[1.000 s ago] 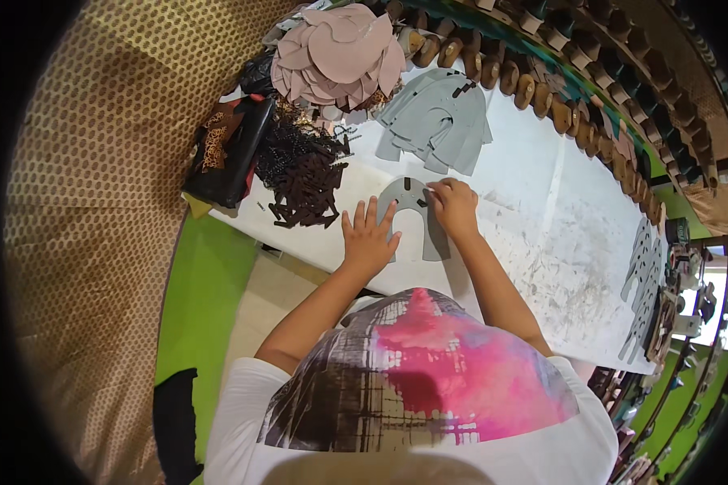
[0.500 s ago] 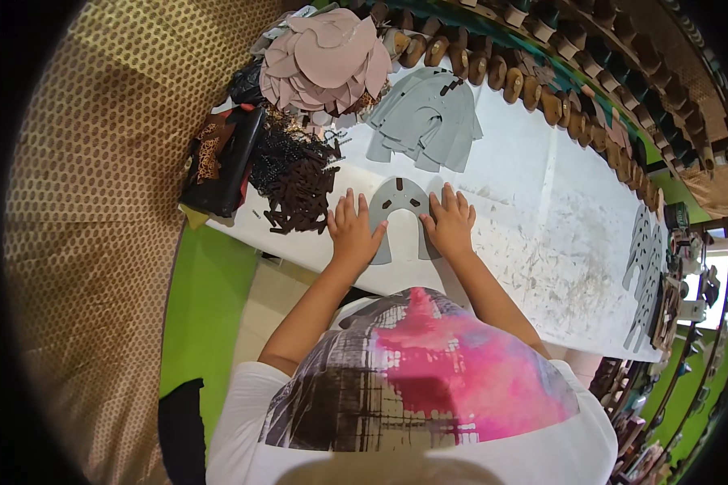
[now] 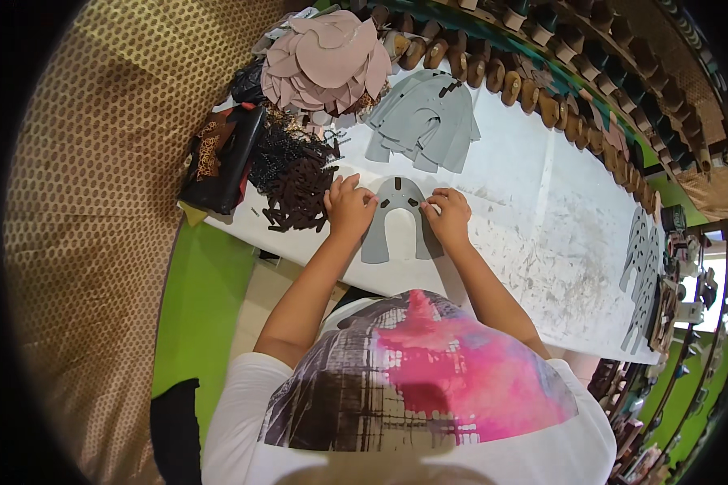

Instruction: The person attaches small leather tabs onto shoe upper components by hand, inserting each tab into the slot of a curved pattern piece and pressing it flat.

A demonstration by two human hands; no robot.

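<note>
Grey U-shaped flat piece (image 3: 377, 236) on white table (image 3: 514, 250), between left hand (image 3: 350, 210) and right hand (image 3: 450, 217). Behind: grey curved-piece stack (image 3: 421, 121), pink rounded-piece heap (image 3: 332, 55) left of it. Brown strip pile (image 3: 301, 194) left of left hand. Brown rounded shoe lasts (image 3: 511, 86) lined along table's far edge.

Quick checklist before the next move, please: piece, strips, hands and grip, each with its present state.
1. Gray U-shaped piece lying on the white table, curve away from the person: ok.
2. Three dark strips on the piece, one at the top and one on either side of the inner curve: ok.
3. Left hand and right hand clear of the piece: not ok, they are at its opposite edges.
4. Firm grip: cannot tell.
5. Gray pile apart from the piece: ok.
</note>
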